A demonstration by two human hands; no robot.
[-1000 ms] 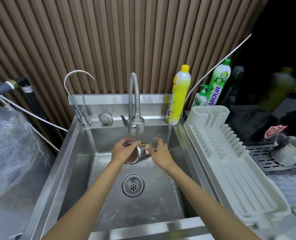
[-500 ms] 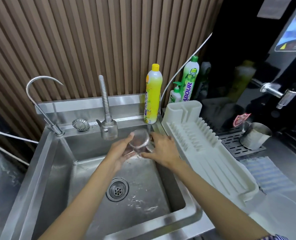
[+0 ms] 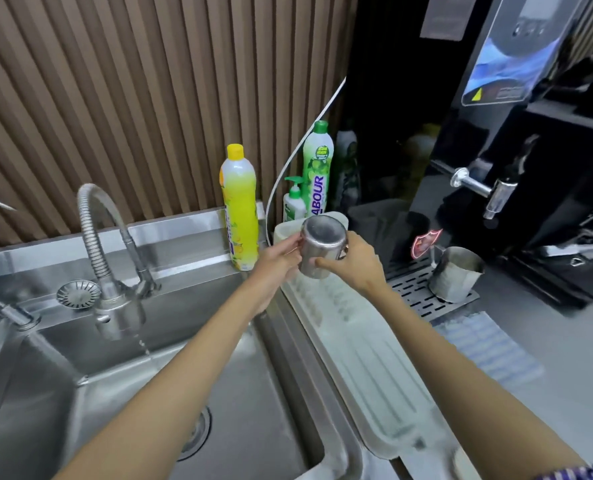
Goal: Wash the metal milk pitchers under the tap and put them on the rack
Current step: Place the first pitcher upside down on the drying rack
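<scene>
At frame centre, below the green bottle (image 3: pixel 317 168) reading "ABOUR", both hands grip an upturned pitcher (image 3: pixel 322 245) over the rack (image 3: pixel 367 368), left hand (image 3: pixel 281 259) at its left, right hand (image 3: pixel 353 263) at its right.

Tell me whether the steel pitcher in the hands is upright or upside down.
Upside down: the steel milk pitcher, held by the left hand and right hand over the white rack, shows its flat base on top.

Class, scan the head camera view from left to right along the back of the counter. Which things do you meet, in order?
Flexible tap → yellow bottle → pitcher held upside down in both hands → second pitcher on the drip grate.
</scene>
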